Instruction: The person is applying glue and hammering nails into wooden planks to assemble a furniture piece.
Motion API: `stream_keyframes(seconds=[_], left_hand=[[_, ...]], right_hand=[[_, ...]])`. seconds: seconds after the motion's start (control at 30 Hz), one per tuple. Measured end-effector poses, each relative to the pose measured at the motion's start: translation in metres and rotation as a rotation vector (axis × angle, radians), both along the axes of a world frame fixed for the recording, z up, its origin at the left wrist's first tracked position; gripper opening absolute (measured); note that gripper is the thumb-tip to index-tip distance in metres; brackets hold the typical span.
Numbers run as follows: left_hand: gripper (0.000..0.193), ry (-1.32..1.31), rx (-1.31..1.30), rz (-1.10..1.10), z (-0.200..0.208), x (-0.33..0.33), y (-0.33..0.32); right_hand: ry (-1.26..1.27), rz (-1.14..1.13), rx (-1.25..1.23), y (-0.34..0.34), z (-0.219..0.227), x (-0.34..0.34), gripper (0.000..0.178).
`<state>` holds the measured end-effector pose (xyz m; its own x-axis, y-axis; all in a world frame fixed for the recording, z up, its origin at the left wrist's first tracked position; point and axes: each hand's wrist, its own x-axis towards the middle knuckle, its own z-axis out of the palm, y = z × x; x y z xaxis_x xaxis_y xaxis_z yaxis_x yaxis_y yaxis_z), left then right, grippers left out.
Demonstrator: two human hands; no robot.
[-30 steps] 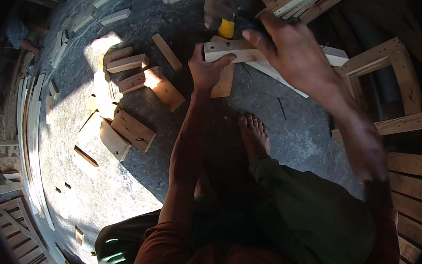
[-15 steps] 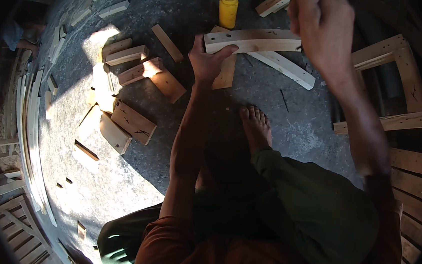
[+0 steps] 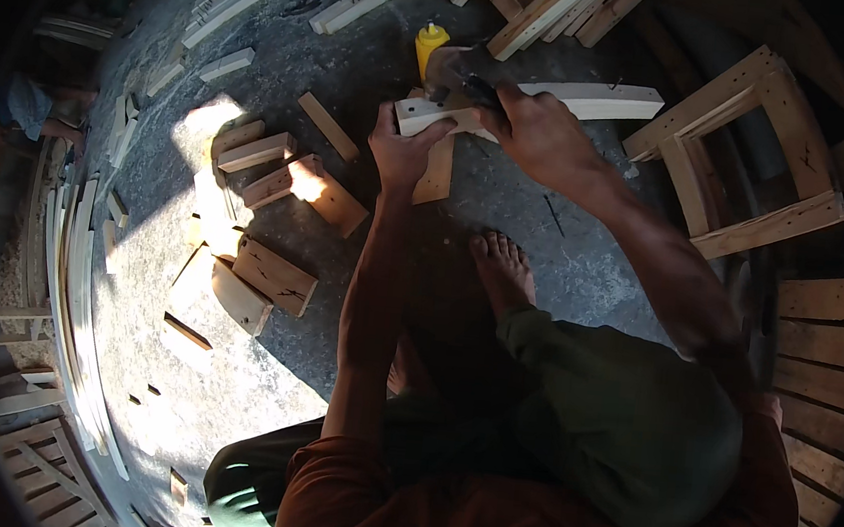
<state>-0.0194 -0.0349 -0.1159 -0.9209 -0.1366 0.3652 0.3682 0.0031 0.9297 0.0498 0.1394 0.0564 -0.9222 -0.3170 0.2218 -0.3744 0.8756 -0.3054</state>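
Observation:
My left hand (image 3: 398, 157) grips the left end of a pale curved wooden slat (image 3: 607, 102), thumb along its near face. Dark spots show at that end, and a nail stands up near the right end. In my right hand (image 3: 545, 139), closed round a dark handle, is a hammer (image 3: 446, 77); its head is blurred by motion and sits just over the slat's left part. Under the slat lies a flat board (image 3: 434, 174). A yellow squeeze bottle (image 3: 428, 45) stands just behind the hammer.
Cut wood blocks (image 3: 275, 276) lie to the left on the sunlit floor. A wooden frame (image 3: 804, 136) stands at the right, beside slatted boards (image 3: 827, 376). Long strips (image 3: 71, 313) lie far left, near another person's arm (image 3: 70, 132). My bare foot (image 3: 504, 268) is below the slat.
My right hand has come down and left, bringing the hammer to the slat's left part. My left hand keeps its grip there. The view has shifted slightly.

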Motion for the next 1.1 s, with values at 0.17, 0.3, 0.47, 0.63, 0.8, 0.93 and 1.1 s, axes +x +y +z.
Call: stream_keyframes(seconds=[0.17,0.3,0.47,0.63,0.8,0.93,1.1], left_hand=[[0.036,-0.055,0.060,0.038,0.003,-0.008,-0.023],[0.021,0.143,0.044,0.042,0.000,-0.017,-0.030],[0.023,0.126,-0.002,-0.018,-0.005,-0.016,-0.037],[0.027,0.030,-0.025,-0.162,-0.001,-0.009,-0.055],[0.036,-0.124,-0.235,-0.304,0.022,-0.015,-0.067],[0.051,-0.341,-0.469,-0.355,0.054,-0.026,-0.080],[0.070,-0.396,-1.137,-0.613,0.116,-0.035,-0.108]], right_hand=[[0.004,-0.373,-0.180,0.083,-0.056,0.072,0.038],[-0.130,-0.594,0.089,0.125,-0.149,0.163,0.034],[-0.417,-0.400,0.193,0.146,-0.209,0.190,0.045],[-0.159,-0.625,-0.662,0.188,-0.173,0.059,0.074],[-0.013,-0.577,-1.202,0.227,-0.148,-0.075,0.076],[-0.204,-0.487,-1.580,0.236,-0.146,-0.120,0.052],[-0.124,-0.387,-1.496,0.207,-0.129,-0.124,0.037]])
